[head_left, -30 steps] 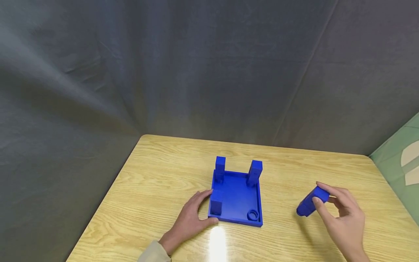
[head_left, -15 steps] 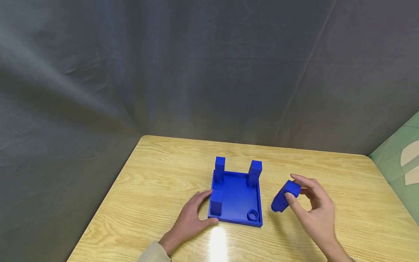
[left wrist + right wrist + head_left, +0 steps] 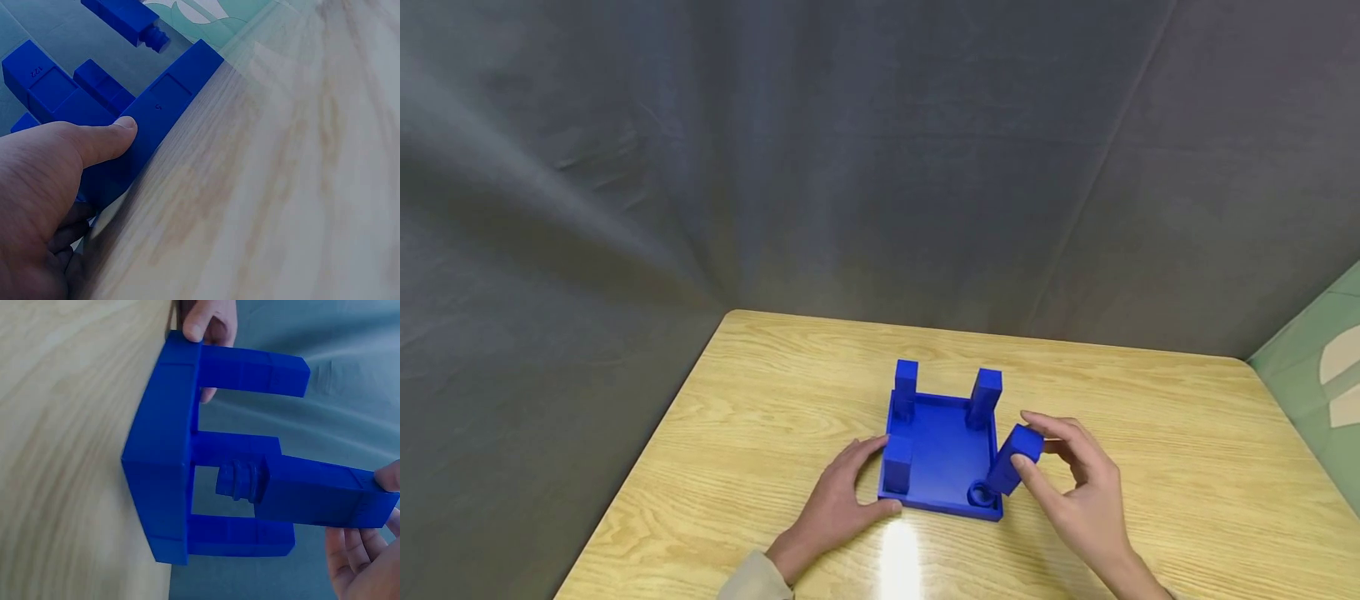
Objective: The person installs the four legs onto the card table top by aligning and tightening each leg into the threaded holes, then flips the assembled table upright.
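A blue square tabletop (image 3: pixel 943 458) lies underside up, with a low rim and three square legs standing at its corners. In the near right corner is a round socket (image 3: pixel 979 494). My left hand (image 3: pixel 837 504) grips the tabletop's near left corner, thumb on the front side and fingers round the left side, beside a standing leg (image 3: pixel 897 465). Between thumb and fingers, my right hand (image 3: pixel 1082 483) holds a loose blue table leg (image 3: pixel 319 490), tilted, its threaded end towards the socket. The right wrist view shows that threaded end apart from the tabletop.
Beneath everything is a light wood-grain table (image 3: pixel 760 400). A dark grey curtain (image 3: pixel 880 167) hangs behind its far edge and along the left. Green patterned cloth (image 3: pixel 1322 375) shows at the far right.
My right hand has carried the loose leg leftwards, from the table's right side to beside the socket corner. The left hand and the tabletop have stayed in place.
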`<state>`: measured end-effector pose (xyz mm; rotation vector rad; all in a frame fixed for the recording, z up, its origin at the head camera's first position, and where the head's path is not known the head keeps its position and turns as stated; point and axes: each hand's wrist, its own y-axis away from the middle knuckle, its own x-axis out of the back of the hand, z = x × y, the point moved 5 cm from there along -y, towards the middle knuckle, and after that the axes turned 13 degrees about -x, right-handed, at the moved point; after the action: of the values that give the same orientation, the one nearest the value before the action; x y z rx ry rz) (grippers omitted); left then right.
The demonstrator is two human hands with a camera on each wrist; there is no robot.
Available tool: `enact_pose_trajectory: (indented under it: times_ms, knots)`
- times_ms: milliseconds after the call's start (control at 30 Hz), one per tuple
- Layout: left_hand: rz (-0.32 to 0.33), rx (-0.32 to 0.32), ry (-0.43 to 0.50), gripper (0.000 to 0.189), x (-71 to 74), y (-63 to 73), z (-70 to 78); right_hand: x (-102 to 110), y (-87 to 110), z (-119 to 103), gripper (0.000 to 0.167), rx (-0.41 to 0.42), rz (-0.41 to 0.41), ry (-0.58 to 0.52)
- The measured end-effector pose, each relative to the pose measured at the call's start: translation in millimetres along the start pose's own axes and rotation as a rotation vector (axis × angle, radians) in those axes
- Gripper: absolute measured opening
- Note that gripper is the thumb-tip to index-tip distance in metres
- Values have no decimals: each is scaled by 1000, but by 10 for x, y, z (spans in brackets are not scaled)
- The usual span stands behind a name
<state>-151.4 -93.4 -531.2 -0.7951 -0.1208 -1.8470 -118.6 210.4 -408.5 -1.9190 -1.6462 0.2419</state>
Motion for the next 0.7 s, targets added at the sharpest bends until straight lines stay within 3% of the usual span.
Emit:
enact_pose_trajectory:
  times_ms: [333,700]
  knots:
    - [-5,-6,2,89,-16,2,-10,-99,74,77,60,-75,-55,83]
    - [-8,-12,-1,89,-8,-1,-2,-141,104,58,60,-46,-98,112]
